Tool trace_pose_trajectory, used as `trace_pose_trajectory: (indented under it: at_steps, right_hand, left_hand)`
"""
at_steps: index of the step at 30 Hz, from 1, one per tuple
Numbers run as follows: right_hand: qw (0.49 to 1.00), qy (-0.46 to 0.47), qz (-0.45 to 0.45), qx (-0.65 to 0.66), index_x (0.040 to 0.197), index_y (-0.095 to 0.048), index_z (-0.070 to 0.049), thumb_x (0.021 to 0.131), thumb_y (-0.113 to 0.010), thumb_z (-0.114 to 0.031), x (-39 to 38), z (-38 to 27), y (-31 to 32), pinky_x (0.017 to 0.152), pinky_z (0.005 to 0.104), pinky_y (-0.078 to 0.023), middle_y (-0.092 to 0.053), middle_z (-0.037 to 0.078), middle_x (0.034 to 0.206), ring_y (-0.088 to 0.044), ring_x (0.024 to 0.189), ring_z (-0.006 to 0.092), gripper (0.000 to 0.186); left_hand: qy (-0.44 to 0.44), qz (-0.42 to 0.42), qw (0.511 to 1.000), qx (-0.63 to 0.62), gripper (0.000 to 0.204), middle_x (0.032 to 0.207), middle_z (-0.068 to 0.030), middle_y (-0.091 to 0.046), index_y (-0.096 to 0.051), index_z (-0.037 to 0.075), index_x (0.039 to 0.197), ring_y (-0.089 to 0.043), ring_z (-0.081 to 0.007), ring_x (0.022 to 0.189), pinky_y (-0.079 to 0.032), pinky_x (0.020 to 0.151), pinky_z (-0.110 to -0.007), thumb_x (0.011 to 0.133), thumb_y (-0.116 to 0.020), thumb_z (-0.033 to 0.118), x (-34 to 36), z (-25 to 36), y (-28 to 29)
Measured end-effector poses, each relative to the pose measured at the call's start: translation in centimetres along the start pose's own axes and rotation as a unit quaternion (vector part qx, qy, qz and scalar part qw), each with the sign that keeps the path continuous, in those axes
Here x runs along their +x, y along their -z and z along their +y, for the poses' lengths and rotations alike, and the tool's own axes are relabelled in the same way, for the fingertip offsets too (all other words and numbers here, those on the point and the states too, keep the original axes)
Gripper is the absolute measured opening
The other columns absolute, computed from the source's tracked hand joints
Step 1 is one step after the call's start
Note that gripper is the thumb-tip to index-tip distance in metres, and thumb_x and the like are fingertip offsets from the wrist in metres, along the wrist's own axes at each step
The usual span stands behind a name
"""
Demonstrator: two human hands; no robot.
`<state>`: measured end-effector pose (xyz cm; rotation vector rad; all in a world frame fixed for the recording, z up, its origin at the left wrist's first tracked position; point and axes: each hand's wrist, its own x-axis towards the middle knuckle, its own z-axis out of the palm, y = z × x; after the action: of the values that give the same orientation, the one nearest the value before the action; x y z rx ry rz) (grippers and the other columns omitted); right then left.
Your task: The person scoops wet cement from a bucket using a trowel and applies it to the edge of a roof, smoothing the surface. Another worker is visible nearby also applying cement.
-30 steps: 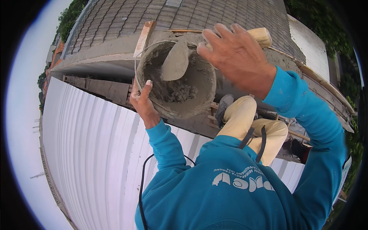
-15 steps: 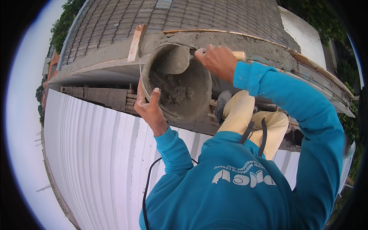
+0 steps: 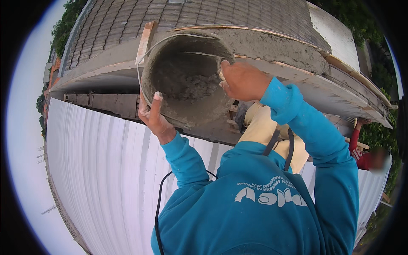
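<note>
Your right hand (image 3: 243, 80) grips the trowel (image 3: 206, 54), which extends left from it into the bucket (image 3: 208, 112), held at the near-left rim by your left hand (image 3: 156, 118).

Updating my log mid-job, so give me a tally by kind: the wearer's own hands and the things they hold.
Hands: 2 (left hand at the bucket's rim, right hand gripping the trowel)
Buckets: 1
Trowels: 1
Total: 4
</note>
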<state>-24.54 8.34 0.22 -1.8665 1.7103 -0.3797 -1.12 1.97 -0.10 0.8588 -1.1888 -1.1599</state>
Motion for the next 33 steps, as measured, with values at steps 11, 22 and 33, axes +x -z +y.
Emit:
trace_pose_trajectory:
  at_steps: [11,22,33]
  right_hand:
    - [0.97,0.077,-0.05,-0.225,0.119,-0.052,0.013,0.077,-0.07,-0.01,-5.6,-6.0,-3.0,0.06,0.0333,-0.057,-0.069,0.017,0.087,-0.071,0.081,0.0247,0.052]
    - [0.976,0.091,0.102,-0.168,0.117,-0.051,0.004,0.078,-0.07,-0.008,-1.7,-1.1,-6.4,0.055,0.0358,-0.054,-0.066,0.016,0.083,-0.07,0.073,0.0275,0.045]
    - [0.998,-0.029,0.02,-0.044,0.109,-0.05,0.006,0.092,-0.059,-0.018,-3.7,3.0,-2.0,0.069,0.0502,-0.053,-0.067,0.023,0.081,-0.07,0.077,0.0376,0.031]
  left_hand:
    - [-0.004,-0.032,0.997,0.074,0.054,0.128,-0.0148,-0.065,-0.057,-0.007,0.137,-0.058,-0.0227,0.12,-0.04,0.108,-0.036,0.089,-0.068,0.017,0.8,-0.5,0.0]
    - [-0.014,-0.041,0.993,0.106,0.057,0.123,-0.0148,-0.067,-0.059,-0.007,0.135,-0.062,-0.0219,0.113,-0.044,0.105,-0.036,0.084,-0.072,0.017,0.0,1.4,-0.4]
    - [-0.077,-0.048,0.973,0.211,0.054,0.128,-0.0176,-0.066,-0.063,-0.003,0.131,-0.059,-0.0274,0.123,-0.041,0.109,-0.039,0.078,-0.07,0.003,-0.4,1.2,-1.5]
